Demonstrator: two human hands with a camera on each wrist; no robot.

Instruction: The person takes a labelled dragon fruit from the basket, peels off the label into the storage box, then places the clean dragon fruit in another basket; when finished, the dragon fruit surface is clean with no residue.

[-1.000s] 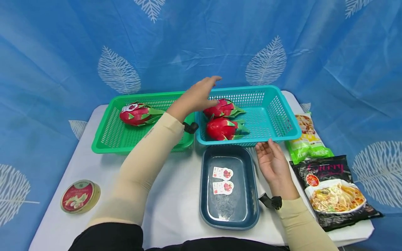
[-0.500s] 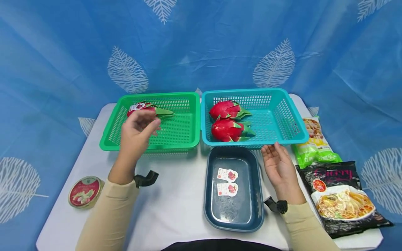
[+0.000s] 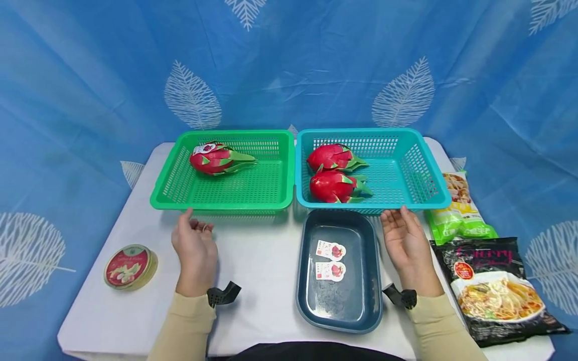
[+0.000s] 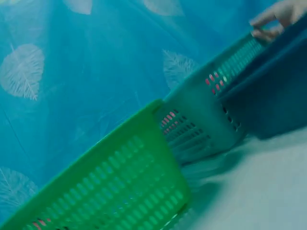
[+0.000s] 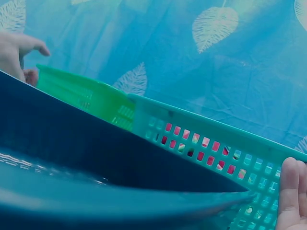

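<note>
My left hand (image 3: 196, 255) lies in front of the green basket (image 3: 226, 205), fingers loosely curled with nothing in them. In that basket is one dragon fruit (image 3: 217, 161) bearing a white sticker. The right hand (image 3: 406, 245) rests at the front edge of the turquoise basket (image 3: 406, 204), palm up and holding nothing; its fingers (image 5: 289, 184) are right by the basket wall in the right wrist view. Two dragon fruits, one behind (image 3: 328, 157) and one in front (image 3: 331, 187), sit at the left of the turquoise basket. Between the hands stands a dark blue tray (image 3: 307, 301) containing two fruit-shaped stickers (image 3: 330, 271).
A round tin (image 3: 130, 267) with a red lid stands on the white table (image 3: 262, 281) at left. To the right lie a green and yellow food bag (image 3: 460, 208) and a black noodle bag (image 3: 501, 291). A blue leaf-print cloth (image 3: 289, 60) hangs behind.
My left hand has come back from over the turquoise basket, passing the green one, to the table in front of it. The right hand keeps its place. The head view has shifted slightly.
</note>
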